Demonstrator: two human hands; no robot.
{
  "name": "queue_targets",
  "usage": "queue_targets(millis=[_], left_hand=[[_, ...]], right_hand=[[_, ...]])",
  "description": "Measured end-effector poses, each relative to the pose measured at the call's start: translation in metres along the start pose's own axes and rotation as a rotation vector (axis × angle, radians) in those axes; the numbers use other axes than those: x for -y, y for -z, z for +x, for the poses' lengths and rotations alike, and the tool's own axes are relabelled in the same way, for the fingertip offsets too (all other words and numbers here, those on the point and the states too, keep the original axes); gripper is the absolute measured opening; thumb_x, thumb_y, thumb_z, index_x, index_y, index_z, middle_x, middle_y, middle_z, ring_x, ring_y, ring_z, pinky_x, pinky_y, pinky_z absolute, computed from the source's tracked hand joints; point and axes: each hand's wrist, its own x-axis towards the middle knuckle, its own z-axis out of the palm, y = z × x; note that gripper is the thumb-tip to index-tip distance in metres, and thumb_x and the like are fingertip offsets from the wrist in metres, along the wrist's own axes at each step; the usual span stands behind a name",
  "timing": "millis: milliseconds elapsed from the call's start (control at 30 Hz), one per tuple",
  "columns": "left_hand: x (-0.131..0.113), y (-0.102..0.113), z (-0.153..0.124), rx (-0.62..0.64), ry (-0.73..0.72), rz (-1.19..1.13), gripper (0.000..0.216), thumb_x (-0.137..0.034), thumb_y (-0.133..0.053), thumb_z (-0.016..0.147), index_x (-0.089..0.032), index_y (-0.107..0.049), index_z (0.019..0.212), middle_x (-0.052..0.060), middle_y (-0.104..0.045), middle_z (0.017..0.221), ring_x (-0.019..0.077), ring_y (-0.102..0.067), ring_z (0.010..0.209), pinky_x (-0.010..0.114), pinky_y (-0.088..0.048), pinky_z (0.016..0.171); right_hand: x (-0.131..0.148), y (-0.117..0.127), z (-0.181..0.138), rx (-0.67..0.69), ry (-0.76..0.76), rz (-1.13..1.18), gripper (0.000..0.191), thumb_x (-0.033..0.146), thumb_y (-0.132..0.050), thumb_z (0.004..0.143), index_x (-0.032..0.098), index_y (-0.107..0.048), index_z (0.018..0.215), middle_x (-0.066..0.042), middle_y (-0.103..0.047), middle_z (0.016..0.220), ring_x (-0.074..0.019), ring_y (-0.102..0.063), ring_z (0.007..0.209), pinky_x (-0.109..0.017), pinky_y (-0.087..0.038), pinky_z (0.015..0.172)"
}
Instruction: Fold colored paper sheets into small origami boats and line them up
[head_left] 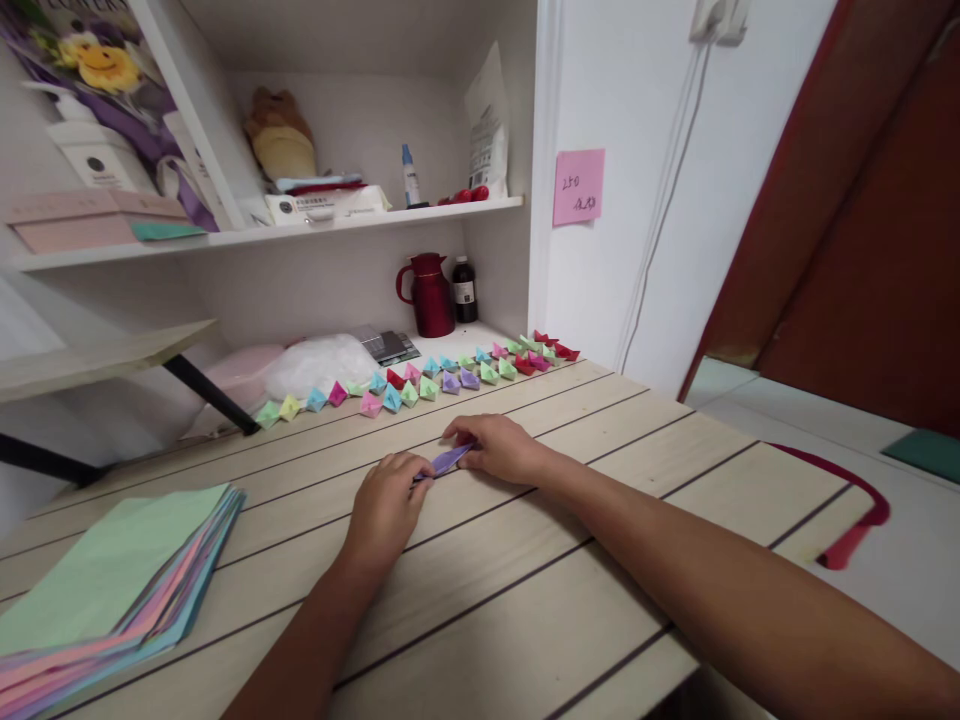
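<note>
**A:** What were the hands on at that moment?

**B:** Both were on a small purple folded paper strip (pixel 450 459). It lay low on the pale wooden plank table (pixel 525 620), about mid-table and a little nearer the person than the row of little folded paper pieces in many colours (pixel 420 385). The left hand (pixel 386 500) was curled, with its fingertips pinching the strip's near left end. The right hand (pixel 499 447) had its fingers bent down over the far right end, closed on it. I could not tell whether they pinched it or only pressed it, because the hand hid the fingertips.

**A:** Which step did that look like?

**B:** I judged it to be the middle of a fold. The paper was already narrowed to a strip, and a crease was being held or sharpened between the two hands. It was far from the boat-like shape of the pieces in the row.

**A:** What would a further move call for?

**B:** One end would have to stay pinned while the other was turned, with the edges kept in line. The strip was thin and would slip easily.

**A:** Which way did it point?

**B:** Its long axis ran from near left to far right, roughly along the table's grooves. The far end sat under the right hand. The stack of pastel paper sheets (pixel 112 580) lay well apart, at the left edge.
</note>
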Motion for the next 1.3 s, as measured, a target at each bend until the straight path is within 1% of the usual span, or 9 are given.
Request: queue_targets(millis=[67,100,200,267,333,433,867,1133,1300], left_hand=[[-0.001,0.0,0.0,-0.005,0.005,0.022,0.012,-0.015,-0.054,0.086,-0.023,-0.062,0.083,0.001,-0.069,0.091,0.0203,-0.059,0.09,0.033,-0.044,0.081],[-0.002,0.001,-0.001,-0.008,0.006,0.033,0.012,-0.015,-0.054,0.087,-0.022,-0.062,0.083,0.001,-0.07,0.091,0.0201,-0.059,0.089,0.033,-0.044,0.08],[-0.004,0.002,-0.002,-0.008,-0.002,0.065,0.012,-0.017,-0.053,0.088,-0.022,-0.063,0.082,0.001,-0.07,0.089,0.02,-0.06,0.088,0.033,-0.042,0.079],[-0.006,0.002,-0.003,-0.002,-0.016,0.082,0.013,-0.018,-0.053,0.089,-0.022,-0.063,0.082,0.001,-0.07,0.089,0.0199,-0.06,0.088,0.033,-0.042,0.08],[-0.008,0.001,-0.004,0.001,-0.03,0.097,0.013,-0.019,-0.053,0.09,-0.023,-0.063,0.083,0.0,-0.07,0.088,0.0197,-0.06,0.088,0.034,-0.041,0.081],[-0.01,0.001,-0.004,0.004,-0.046,0.119,0.014,-0.02,-0.052,0.091,-0.023,-0.063,0.084,0.0,-0.07,0.088,0.0196,-0.061,0.088,0.034,-0.04,0.082],[-0.009,0.0,-0.003,-0.031,-0.03,0.158,0.012,-0.02,-0.053,0.09,-0.022,-0.064,0.084,0.0,-0.07,0.087,0.0197,-0.061,0.086,0.032,-0.042,0.076],[-0.014,0.0,-0.003,0.023,-0.127,0.161,0.016,-0.023,-0.05,0.092,-0.023,-0.065,0.087,0.001,-0.07,0.089,0.019,-0.061,0.087,0.033,-0.043,0.082],[-0.015,0.001,-0.003,0.018,-0.155,0.184,0.018,-0.023,-0.048,0.093,-0.023,-0.065,0.087,0.002,-0.07,0.088,0.0193,-0.061,0.086,0.034,-0.043,0.081]], right_hand=[[0.0,0.002,0.0,0.011,-0.034,0.05,0.054,0.023,-0.074,0.071,0.028,-0.057,0.122,0.0,-0.071,0.099,-0.017,-0.064,0.087,-0.025,-0.043,0.072],[0.0,0.004,0.0,0.014,-0.064,0.071,0.054,0.028,-0.073,0.073,0.028,-0.055,0.124,0.0,-0.071,0.098,-0.0169,-0.064,0.086,-0.025,-0.043,0.071],[0.001,0.01,0.0,0.007,-0.155,0.077,0.031,0.039,-0.057,0.087,0.024,-0.062,0.114,-0.003,-0.071,0.091,-0.0169,-0.063,0.081,-0.025,-0.042,0.067],[0.001,0.012,0.0,0.008,-0.182,0.052,0.025,0.037,-0.052,0.089,0.022,-0.067,0.102,-0.003,-0.071,0.085,-0.0169,-0.062,0.077,-0.025,-0.041,0.065],[0.002,0.012,0.0,0.022,-0.189,0.035,0.019,0.034,-0.058,0.085,0.022,-0.07,0.095,-0.003,-0.07,0.082,-0.0168,-0.061,0.074,-0.025,-0.039,0.063],[0.002,0.011,0.0,0.038,-0.189,0.02,0.016,0.033,-0.063,0.081,0.024,-0.071,0.092,-0.001,-0.07,0.082,-0.0159,-0.06,0.072,-0.024,-0.038,0.061],[0.001,0.012,0.0,0.078,-0.175,-0.028,0.018,0.037,-0.063,0.08,0.025,-0.073,0.089,0.001,-0.072,0.085,-0.0147,-0.062,0.076,-0.022,-0.038,0.061],[0.01,0.01,0.0,0.035,-0.246,-0.137,0.013,0.031,-0.062,0.079,0.024,-0.073,0.082,0.0,-0.073,0.083,-0.0156,-0.062,0.075,-0.024,-0.034,0.058],[0.013,0.007,0.002,0.007,-0.261,-0.169,0.012,0.031,-0.063,0.079,0.025,-0.073,0.082,-0.001,-0.073,0.085,-0.0175,-0.062,0.079,-0.025,-0.035,0.059]])
